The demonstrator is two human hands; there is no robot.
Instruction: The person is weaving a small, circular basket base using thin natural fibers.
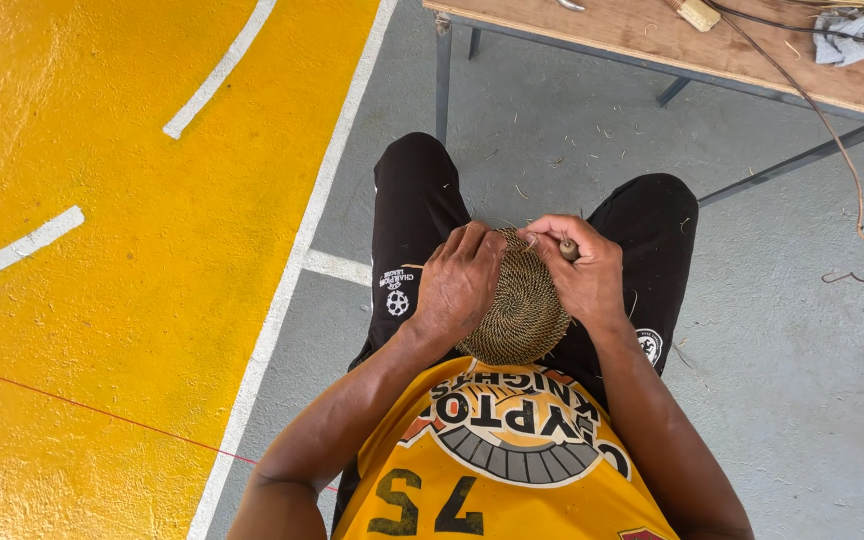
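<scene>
A wooden table point(672, 40) on metal legs carries a grey cloth point(845, 38), a brush point(696, 13) and cord point(752, 40).

Hiding the near-left edge of the coiled woven disc point(524, 300) under the left hand point(460, 283). Burying most of a small tool, perhaps an awl point(569, 249), inside the right hand point(582, 275). Running off the top edge: wooden table point(652, 35), grey cloth point(847, 40).

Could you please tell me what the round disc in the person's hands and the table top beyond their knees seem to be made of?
The round disc looks like coiled plant fibre or cane, matt olive-brown: tight spiral rows show across it, though the exact fibre is unclear. The left hand and right hand grip its rim. The table top appears to be bare, unvarnished wooden board, pale brown, on grey metal legs.
</scene>
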